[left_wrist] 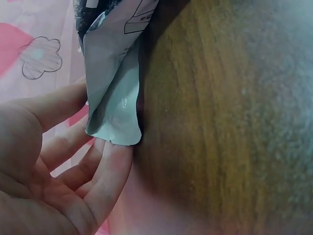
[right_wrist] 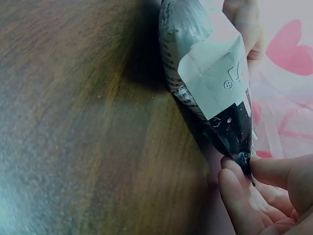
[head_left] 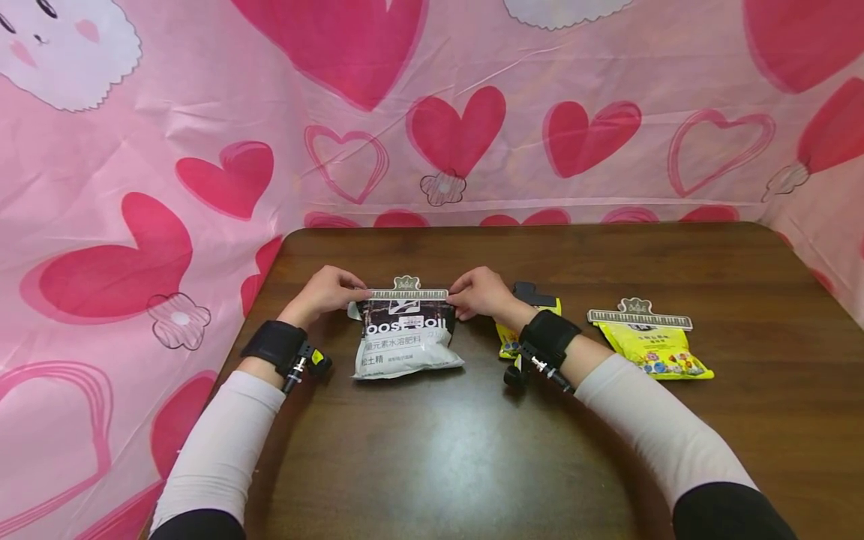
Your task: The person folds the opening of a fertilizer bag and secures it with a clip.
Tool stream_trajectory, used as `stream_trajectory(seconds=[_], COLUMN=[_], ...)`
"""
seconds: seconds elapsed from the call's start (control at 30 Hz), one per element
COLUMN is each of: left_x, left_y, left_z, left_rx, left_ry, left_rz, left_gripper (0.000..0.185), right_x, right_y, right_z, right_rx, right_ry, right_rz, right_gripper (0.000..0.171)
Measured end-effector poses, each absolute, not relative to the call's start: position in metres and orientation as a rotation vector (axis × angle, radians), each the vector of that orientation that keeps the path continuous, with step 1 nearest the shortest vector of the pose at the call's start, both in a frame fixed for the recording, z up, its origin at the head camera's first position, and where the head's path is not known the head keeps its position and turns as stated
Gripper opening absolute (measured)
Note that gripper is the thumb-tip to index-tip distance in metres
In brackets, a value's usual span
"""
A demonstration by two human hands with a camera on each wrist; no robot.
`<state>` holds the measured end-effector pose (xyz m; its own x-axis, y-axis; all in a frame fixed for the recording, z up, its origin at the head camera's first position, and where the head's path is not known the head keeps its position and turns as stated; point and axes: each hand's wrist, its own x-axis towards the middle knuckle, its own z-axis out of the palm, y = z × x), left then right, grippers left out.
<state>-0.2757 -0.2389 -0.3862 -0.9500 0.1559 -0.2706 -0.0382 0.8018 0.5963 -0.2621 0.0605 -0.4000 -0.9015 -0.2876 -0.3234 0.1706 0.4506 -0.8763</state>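
Observation:
A black and white soil fertilizer bag (head_left: pixel 405 352) lies on the table, its top edge under a bag clip (head_left: pixel 407 293) with a piano-key bar. My left hand (head_left: pixel 328 289) holds the bag's upper left corner, thumb at the clip's end. In the left wrist view, the fingers (left_wrist: pixel 112 169) touch the end of the pale folded flap (left_wrist: pixel 117 107). At the upper right corner, my right hand (head_left: pixel 482 291) pinches the bag's edge. The right wrist view shows thumb and fingertips meeting on the black corner (right_wrist: pixel 239 152).
A yellow bag (head_left: pixel 509 341) with a black clip (head_left: pixel 533 294) lies partly behind my right wrist. Farther right lies another yellow bag (head_left: pixel 651 349), topped by a piano-key clip (head_left: pixel 637 315). All rest on a brown wooden table (head_left: pixel 445 465) before a pink heart-patterned cloth (head_left: pixel 540 67).

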Motion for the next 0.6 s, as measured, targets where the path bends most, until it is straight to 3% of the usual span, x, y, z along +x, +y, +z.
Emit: stream_trajectory(seconds=[0.6], left_x=[-0.2723], left_y=[-0.2312], left_z=[-0.3848], left_rx=[0.058], left_ry=[2.740], left_rz=[0.779], left_gripper=[0.041], right_x=[-0.2602], right_y=[0.0631], right_z=[-0.4037], right_rx=[-0.204], right_ry=[2.419], right_rz=[-1.311], right_gripper=[0.022])
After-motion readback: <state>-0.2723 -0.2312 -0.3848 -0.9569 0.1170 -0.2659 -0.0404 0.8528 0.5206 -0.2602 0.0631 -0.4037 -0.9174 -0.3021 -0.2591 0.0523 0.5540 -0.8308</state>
